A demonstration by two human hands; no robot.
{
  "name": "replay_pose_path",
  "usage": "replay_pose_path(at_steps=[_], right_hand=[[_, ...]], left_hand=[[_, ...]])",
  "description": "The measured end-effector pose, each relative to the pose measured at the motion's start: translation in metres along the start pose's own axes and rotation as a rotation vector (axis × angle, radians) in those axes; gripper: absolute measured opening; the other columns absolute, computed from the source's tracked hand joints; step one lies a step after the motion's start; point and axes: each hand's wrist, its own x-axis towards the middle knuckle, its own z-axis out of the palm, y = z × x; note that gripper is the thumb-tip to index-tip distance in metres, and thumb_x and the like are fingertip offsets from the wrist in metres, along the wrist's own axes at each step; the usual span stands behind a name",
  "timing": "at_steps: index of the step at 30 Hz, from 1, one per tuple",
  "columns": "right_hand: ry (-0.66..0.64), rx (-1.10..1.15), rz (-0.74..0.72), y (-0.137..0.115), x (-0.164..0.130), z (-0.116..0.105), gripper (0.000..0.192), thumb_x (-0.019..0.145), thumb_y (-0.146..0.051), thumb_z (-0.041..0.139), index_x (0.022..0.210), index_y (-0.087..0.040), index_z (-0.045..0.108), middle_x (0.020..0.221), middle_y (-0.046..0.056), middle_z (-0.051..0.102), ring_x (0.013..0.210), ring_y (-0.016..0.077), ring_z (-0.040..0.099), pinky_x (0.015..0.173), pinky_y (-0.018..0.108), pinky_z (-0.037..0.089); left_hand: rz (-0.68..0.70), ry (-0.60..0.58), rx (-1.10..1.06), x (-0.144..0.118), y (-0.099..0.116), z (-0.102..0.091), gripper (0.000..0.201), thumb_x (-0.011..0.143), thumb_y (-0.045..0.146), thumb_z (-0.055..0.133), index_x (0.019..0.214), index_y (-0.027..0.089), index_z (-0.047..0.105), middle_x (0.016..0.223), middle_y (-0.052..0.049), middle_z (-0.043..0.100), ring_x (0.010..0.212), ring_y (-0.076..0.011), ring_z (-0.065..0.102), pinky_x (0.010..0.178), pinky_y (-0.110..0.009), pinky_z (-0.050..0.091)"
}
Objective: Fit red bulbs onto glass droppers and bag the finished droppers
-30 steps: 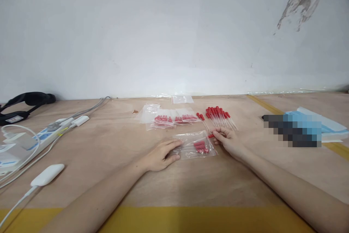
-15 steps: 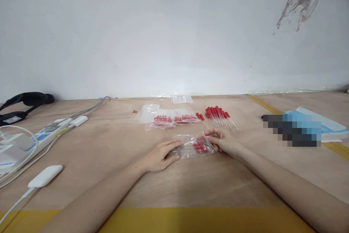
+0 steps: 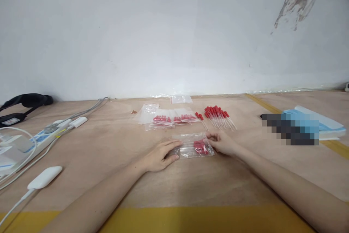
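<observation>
1. Head view: A clear zip bag (image 3: 194, 146) of red-capped droppers lies flat on the plywood table (image 3: 114, 145) between both hands, long axis running left to right.
2. The left hand (image 3: 159, 156) rests on the bag's left end, fingers loosely extended, pinning the plastic; the right hand (image 3: 223, 142) pinches its right edge, fingers curled.
3. Loose droppers (image 3: 219, 116) lie just beyond the right hand, the nearer one; filled bags (image 3: 169, 118) sit farther back.
</observation>
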Motion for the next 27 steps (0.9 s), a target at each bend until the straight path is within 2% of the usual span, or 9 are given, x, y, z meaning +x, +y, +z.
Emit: replay_pose_path(at_steps=[4, 7, 10, 13, 16, 21, 25, 27], right_hand=[[-0.038, -0.01, 0.034, 0.003, -0.001, -0.008, 0.032, 0.069, -0.044, 0.054, 0.085, -0.016, 0.059, 0.041, -0.007, 0.043, 0.033, 0.0056, 0.032, 0.035, 0.019, 0.025], [0.153, -0.17, -0.031, 0.003, 0.006, -0.02, 0.026, 0.068, -0.038, 0.055, 0.081, -0.015, 0.06, 0.054, -0.002, 0.055, 0.041, 0.0073, 0.043, 0.041, 0.02, 0.033], [0.358, -0.462, -0.133, -0.004, 0.021, -0.03, 0.016, 0.068, -0.029, 0.054, 0.072, -0.015, 0.061, 0.07, 0.003, 0.063, 0.06, 0.0116, 0.054, 0.056, 0.022, 0.04], [0.459, -0.725, -0.097, -0.016, 0.041, -0.032, 0.016, 0.071, -0.025, 0.049, 0.075, -0.016, 0.061, 0.077, 0.004, 0.065, 0.071, 0.0142, 0.057, 0.064, 0.022, 0.04], [0.452, -0.855, 0.032, -0.028, 0.063, -0.027, 0.016, 0.071, -0.019, 0.048, 0.076, -0.014, 0.062, 0.08, 0.009, 0.065, 0.075, 0.0171, 0.059, 0.063, 0.023, 0.039], [0.354, -0.878, 0.185, -0.037, 0.092, -0.019, 0.014, 0.057, -0.009, 0.059, 0.07, -0.009, 0.062, 0.072, 0.014, 0.064, 0.067, 0.022, 0.06, 0.055, 0.024, 0.039], [0.329, -0.859, 0.23, -0.042, 0.096, -0.019, 0.009, 0.059, -0.015, 0.06, 0.067, -0.011, 0.061, 0.066, 0.012, 0.063, 0.064, 0.0212, 0.06, 0.054, 0.025, 0.039], [0.366, -0.861, 0.231, -0.045, 0.089, -0.021, 0.014, 0.065, -0.024, 0.058, 0.07, -0.011, 0.06, 0.069, 0.013, 0.063, 0.066, 0.0217, 0.059, 0.056, 0.026, 0.04]], left_hand=[[-0.012, -0.026, 0.019, -0.001, -0.001, 0.0, 0.039, 0.086, 0.03, 0.042, 0.126, 0.026, 0.041, 0.127, -0.006, 0.045, 0.116, -0.0204, 0.042, 0.098, -0.038, 0.034], [-0.031, -0.074, 0.061, -0.003, -0.003, -0.001, 0.035, 0.088, 0.031, 0.04, 0.123, 0.03, 0.044, 0.133, -0.003, 0.039, 0.119, -0.0211, 0.038, 0.098, -0.039, 0.032], [-0.026, -0.099, 0.085, -0.003, -0.003, -0.001, 0.035, 0.089, 0.03, 0.038, 0.122, 0.032, 0.045, 0.134, -0.002, 0.037, 0.121, -0.0207, 0.036, 0.1, -0.039, 0.03], [-0.02, -0.099, 0.096, -0.003, -0.003, -0.001, 0.035, 0.089, 0.03, 0.038, 0.123, 0.03, 0.044, 0.133, -0.003, 0.038, 0.122, -0.0206, 0.034, 0.101, -0.039, 0.028], [-0.025, -0.096, 0.094, -0.002, -0.002, -0.001, 0.036, 0.088, 0.03, 0.038, 0.124, 0.029, 0.042, 0.132, -0.003, 0.039, 0.121, -0.0206, 0.035, 0.102, -0.04, 0.027], [-0.032, -0.101, 0.068, -0.002, -0.002, -0.001, 0.036, 0.088, 0.03, 0.038, 0.123, 0.028, 0.043, 0.132, -0.004, 0.039, 0.121, -0.0196, 0.035, 0.101, -0.038, 0.028], [-0.034, -0.095, 0.05, -0.003, -0.002, -0.002, 0.035, 0.088, 0.03, 0.039, 0.122, 0.027, 0.044, 0.131, -0.004, 0.04, 0.12, -0.0202, 0.036, 0.1, -0.038, 0.029], [-0.035, -0.097, 0.057, -0.003, -0.002, -0.002, 0.035, 0.088, 0.03, 0.039, 0.122, 0.027, 0.044, 0.131, -0.004, 0.04, 0.12, -0.0205, 0.036, 0.101, -0.039, 0.028]])
